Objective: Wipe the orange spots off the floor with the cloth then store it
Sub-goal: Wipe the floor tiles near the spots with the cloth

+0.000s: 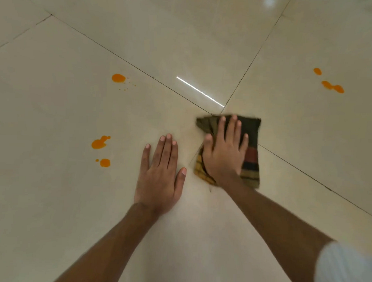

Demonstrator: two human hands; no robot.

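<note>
The right hand (pixel 223 157) lies flat, fingers spread, palm pressing the folded dark striped cloth (pixel 251 147) onto the glossy tiled floor (pixel 52 199) beside a crossing of grout lines; it grips nothing, only presses. The left hand (pixel 159 175) rests flat and empty on the tile just beside it; orange spots lie to the left (pixel 99 143), farther left and ahead (pixel 118 78), and well to the right (pixel 332 86); a white sleeve (pixel 345 271) shows at the lower right.

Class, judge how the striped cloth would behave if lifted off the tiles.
The cloth probably flops: it lies folded and rumpled under the flat right hand. It looks thin, so likely light. On the glossy floor it should slide easily.
</note>
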